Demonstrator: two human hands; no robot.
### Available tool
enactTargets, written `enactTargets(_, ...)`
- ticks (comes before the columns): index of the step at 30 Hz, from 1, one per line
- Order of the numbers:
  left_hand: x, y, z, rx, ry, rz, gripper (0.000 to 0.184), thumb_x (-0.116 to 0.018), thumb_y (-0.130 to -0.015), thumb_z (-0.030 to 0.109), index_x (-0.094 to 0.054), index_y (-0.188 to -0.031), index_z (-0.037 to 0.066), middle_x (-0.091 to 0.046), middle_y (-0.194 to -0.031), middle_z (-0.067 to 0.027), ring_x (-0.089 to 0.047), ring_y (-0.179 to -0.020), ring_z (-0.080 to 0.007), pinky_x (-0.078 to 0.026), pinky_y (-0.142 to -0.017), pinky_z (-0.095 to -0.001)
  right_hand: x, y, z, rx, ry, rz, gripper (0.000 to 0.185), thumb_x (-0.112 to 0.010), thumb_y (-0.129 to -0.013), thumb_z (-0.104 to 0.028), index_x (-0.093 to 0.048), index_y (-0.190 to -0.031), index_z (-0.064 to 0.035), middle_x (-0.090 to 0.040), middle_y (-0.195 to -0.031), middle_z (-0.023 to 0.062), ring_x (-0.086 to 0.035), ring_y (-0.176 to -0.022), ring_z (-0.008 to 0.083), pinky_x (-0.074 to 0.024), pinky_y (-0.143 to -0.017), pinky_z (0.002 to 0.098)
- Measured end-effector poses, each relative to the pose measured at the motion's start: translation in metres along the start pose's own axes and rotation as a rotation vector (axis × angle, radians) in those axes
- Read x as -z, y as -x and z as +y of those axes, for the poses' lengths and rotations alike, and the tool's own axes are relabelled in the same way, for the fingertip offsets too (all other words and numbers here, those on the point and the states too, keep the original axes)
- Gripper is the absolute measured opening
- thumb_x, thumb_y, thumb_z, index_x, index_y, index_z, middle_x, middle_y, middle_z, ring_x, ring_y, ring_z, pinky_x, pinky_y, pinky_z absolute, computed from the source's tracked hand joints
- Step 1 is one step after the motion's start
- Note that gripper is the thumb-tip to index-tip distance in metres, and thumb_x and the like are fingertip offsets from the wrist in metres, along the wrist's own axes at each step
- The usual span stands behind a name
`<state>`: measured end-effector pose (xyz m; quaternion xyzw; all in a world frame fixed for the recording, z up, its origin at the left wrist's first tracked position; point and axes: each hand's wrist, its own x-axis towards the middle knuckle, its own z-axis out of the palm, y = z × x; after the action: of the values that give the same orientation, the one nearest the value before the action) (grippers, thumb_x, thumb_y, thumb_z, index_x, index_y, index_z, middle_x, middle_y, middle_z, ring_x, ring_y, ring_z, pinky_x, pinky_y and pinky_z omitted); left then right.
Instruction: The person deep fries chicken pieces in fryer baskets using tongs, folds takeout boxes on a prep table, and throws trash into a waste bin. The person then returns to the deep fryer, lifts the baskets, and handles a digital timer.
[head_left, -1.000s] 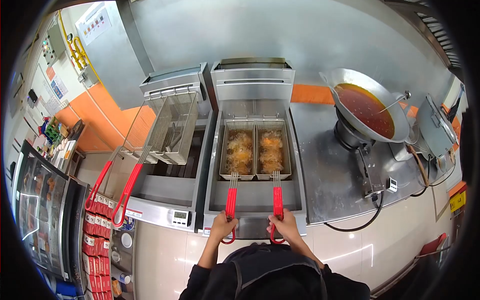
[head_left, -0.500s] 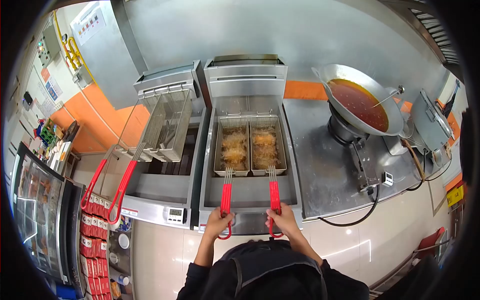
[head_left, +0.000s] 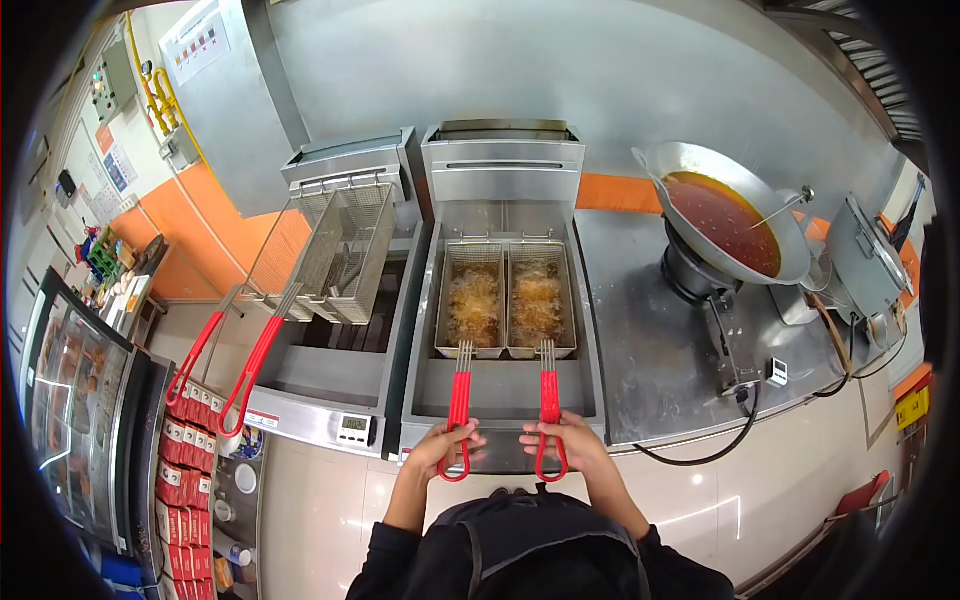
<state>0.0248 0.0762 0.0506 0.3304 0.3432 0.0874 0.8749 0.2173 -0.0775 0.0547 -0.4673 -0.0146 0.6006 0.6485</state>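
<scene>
Two wire fryer baskets sit side by side in the middle fryer: the left basket (head_left: 441,300) and the right basket (head_left: 573,305). Golden-brown pieces of food (head_left: 474,304) bubble in hot oil inside both. At the left basket's red handle (head_left: 459,400), my left hand (head_left: 438,450) has its fingers stretched out past the loop, thumb touching it. My right hand (head_left: 578,447) is likewise at the other red handle (head_left: 549,400), fingers extended behind it, not wrapped round. Both handles point toward me.
On the left fryer hang more baskets (head_left: 352,240) with red handles (head_left: 250,375) jutting out. A timer (head_left: 353,430) is on its front. To the right, a wok (head_left: 795,235) of reddish oil stands on a burner (head_left: 690,270), with a hose (head_left: 700,455) along the counter edge.
Both hands have loosened from a closed grip on the handles to stretched fingers. Bubbling now covers more of the food. The whole view has shifted slightly.
</scene>
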Motion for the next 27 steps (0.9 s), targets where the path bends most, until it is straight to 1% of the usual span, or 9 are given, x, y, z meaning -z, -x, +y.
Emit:
enactTargets(1,-0.006,0.004,0.007,0.079,0.080,-0.012,0.027,-0.061,-0.085,0.027,-0.054,-0.097,0.004,-0.057,-0.070,-0.0011,-0.057,-0.063,-0.0146,-0.054,-0.077,-0.0366,-0.006,0.002,-0.007,-0.067,-0.047,0.039,0.019,-0.056,-0.085,-0.008,-0.048,-0.102,-0.0025,-0.058,-0.079,0.0115,-0.061,-0.072,0.0285,-0.0535,-0.067,0.0442)
enactTargets(4,0.017,-0.019,0.003,0.225,0.208,-0.112,0.028,-0.055,-0.089,0.032,-0.054,-0.095,0.004,-0.053,-0.066,0.0004,-0.055,-0.060,-0.0129,-0.054,-0.070,-0.0339,0.010,-0.022,-0.003,-0.191,-0.165,-0.008,0.017,-0.055,-0.087,-0.012,-0.047,-0.100,-0.0042,-0.055,-0.071,0.0080,-0.054,-0.057,0.0209,-0.0481,-0.054,0.0390)
enactTargets(5,0.013,-0.020,0.004,0.133,0.120,-0.033,0.029,-0.052,-0.090,0.033,-0.053,-0.090,0.004,-0.048,-0.061,0.0007,-0.050,-0.054,-0.0114,-0.051,-0.057,-0.0299,0.007,-0.026,0.003,-0.101,-0.117,-0.028,0.013,-0.052,-0.090,-0.016,-0.044,-0.093,-0.0067,-0.048,-0.062,0.0037,-0.043,-0.047,0.0145,-0.0395,-0.045,0.0333)
enactTargets(6,0.000,-0.016,0.008,0.135,0.122,-0.030,0.029,-0.052,-0.090,0.033,-0.053,-0.090,0.004,-0.048,-0.061,0.0007,-0.050,-0.054,-0.0114,-0.051,-0.057,-0.0299,-0.001,-0.025,0.005,-0.104,-0.118,-0.027,0.013,-0.052,-0.090,-0.016,-0.044,-0.093,-0.0067,-0.048,-0.062,0.0037,-0.043,-0.047,0.0145,-0.0395,-0.045,0.0333)
enactTargets(8,-0.019,-0.011,0.015,-0.051,-0.325,0.254,0.028,-0.055,-0.089,0.030,-0.051,-0.084,0.002,-0.046,-0.058,0.0002,-0.047,-0.047,-0.0109,-0.045,-0.047,-0.0267,-0.016,-0.021,0.008,0.048,0.120,0.212,0.017,-0.053,-0.089,-0.017,-0.039,-0.085,-0.0081,-0.041,-0.057,0.0010,-0.040,-0.041,0.0110,-0.0401,-0.038,0.0310)
enactTargets(10,-0.014,-0.015,0.007,-0.096,-0.362,0.264,0.027,-0.057,-0.088,0.026,-0.050,-0.080,0.001,-0.044,-0.056,-0.0004,-0.044,-0.043,-0.0107,-0.043,-0.043,-0.0268,-0.013,-0.024,0.012,0.093,0.134,0.193,0.017,-0.054,-0.089,-0.016,-0.039,-0.085,-0.0076,-0.041,-0.057,0.0009,-0.040,-0.040,0.0106,-0.0389,-0.037,0.0304)
enactTargets(12,-0.004,-0.020,-0.006,-0.247,-0.430,0.116,0.022,-0.058,-0.086,0.019,-0.050,-0.078,0.000,-0.046,-0.056,-0.0017,-0.046,-0.043,-0.0113,-0.042,-0.041,-0.0268,-0.009,-0.018,0.020,0.140,0.154,0.171,0.018,-0.054,-0.089,-0.015,-0.039,-0.086,-0.0072,-0.041,-0.057,0.0009,-0.039,-0.039,0.0102,-0.0376,-0.035,0.0297)
enactTargets(16,-0.001,-0.013,-0.029,-0.308,-0.427,0.207,0.014,-0.058,-0.082,0.007,-0.049,-0.077,-0.001,-0.048,-0.055,-0.0032,-0.050,-0.043,-0.0125,-0.044,-0.038,-0.0280,-0.009,-0.007,0.034,0.184,0.217,0.204,0.017,-0.056,-0.086,-0.010,-0.039,-0.085,-0.0066,-0.041,-0.057,0.0006,-0.040,-0.040,0.0096,-0.0377,-0.035,0.0291)
enactTargets(27,0.014,-0.027,-0.080,-0.452,-0.523,0.270,0.013,-0.055,-0.082,0.009,-0.049,-0.079,-0.002,-0.053,-0.052,-0.0043,-0.053,-0.042,-0.0117,-0.046,-0.040,-0.0277,0.010,-0.003,0.077,0.287,0.276,0.286,0.016,-0.055,-0.087,-0.012,-0.040,-0.085,-0.0085,-0.040,-0.054,-0.0004,-0.039,-0.038,0.0089,-0.0362,-0.033,0.0276)
